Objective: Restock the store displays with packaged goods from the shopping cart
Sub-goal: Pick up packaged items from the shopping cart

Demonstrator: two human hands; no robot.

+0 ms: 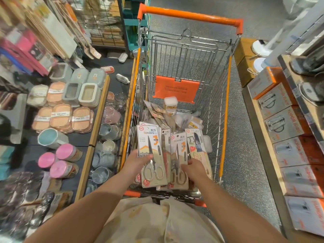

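Note:
A wire shopping cart (226,109) with orange trim stands in front of me, holding carded scissors packs and small white boxes. My left hand (135,162) grips a stack of scissors packs (149,146) at its left edge, thumb across the front card. My right hand (194,168) holds a second bunch of scissors packs (178,146) from the right side, its fingers curled around the cards. More packaged goods (171,105) lie deeper in the basket.
A low display table (98,118) on the left carries soap dishes (60,118), lidded containers, pink-lidded jars (67,152) and cups. Shelves on the right hold orange and grey boxed goods (280,123). Someone's white shoes (261,48) stand beyond the cart.

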